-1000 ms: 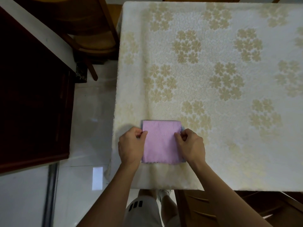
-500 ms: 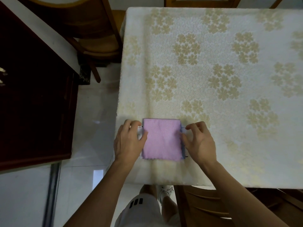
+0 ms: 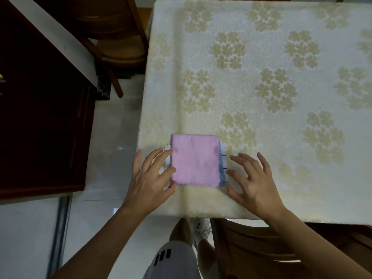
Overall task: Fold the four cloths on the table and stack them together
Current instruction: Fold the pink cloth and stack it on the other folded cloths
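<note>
A folded pink cloth lies on top of a small stack near the table's front left corner. A blue cloth edge shows along the stack's right side, and a white cloth with black stripes pokes out on both sides beneath. My left hand rests at the stack's left edge, fingers spread, thumb touching the pink cloth's lower left corner. My right hand hovers just right of the stack with fingers apart, holding nothing.
The table wears a cream cloth with beige flower prints. A wooden chair stands at the back left, another chair sits under the front edge. A dark cabinet fills the left side.
Both hands let go of the stack's sides and opened, drawing back slightly. The white striped cloth and the blue edge now show at the sides.
</note>
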A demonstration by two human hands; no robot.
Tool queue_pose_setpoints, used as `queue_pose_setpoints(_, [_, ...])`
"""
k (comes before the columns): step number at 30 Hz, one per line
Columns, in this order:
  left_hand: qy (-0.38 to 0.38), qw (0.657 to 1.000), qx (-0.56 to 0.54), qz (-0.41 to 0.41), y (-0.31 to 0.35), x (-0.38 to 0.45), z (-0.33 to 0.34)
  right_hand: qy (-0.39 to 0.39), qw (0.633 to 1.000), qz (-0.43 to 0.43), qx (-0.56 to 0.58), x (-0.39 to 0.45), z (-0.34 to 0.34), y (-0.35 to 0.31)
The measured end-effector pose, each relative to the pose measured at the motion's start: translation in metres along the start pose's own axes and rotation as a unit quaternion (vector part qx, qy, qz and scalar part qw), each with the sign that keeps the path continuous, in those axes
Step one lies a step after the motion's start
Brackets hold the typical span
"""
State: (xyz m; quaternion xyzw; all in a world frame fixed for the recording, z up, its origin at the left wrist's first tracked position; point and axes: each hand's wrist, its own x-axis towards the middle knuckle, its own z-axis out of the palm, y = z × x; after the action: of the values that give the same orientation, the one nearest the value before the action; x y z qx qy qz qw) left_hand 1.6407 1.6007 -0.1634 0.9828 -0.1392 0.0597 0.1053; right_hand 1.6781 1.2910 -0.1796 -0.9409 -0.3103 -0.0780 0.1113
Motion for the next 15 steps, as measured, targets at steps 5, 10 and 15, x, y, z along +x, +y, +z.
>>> queue_pose_setpoints(5, [-0.026,0.999,0.011,0.015,-0.005,-0.001,0.014,-0.003,0.999,-0.052,-0.007,0.001,0.023,-0.012])
queue_pose_setpoints(10, [-0.017,0.999,0.019,0.045,-0.003,-0.004,0.025,0.025,0.996,-0.082,-0.007,0.004,0.037,-0.017])
queue_pose_setpoints(15, [-0.001,0.999,0.001,0.047,-0.002,-0.005,0.028,0.037,0.994,-0.098,0.010,0.009,0.036,-0.016])
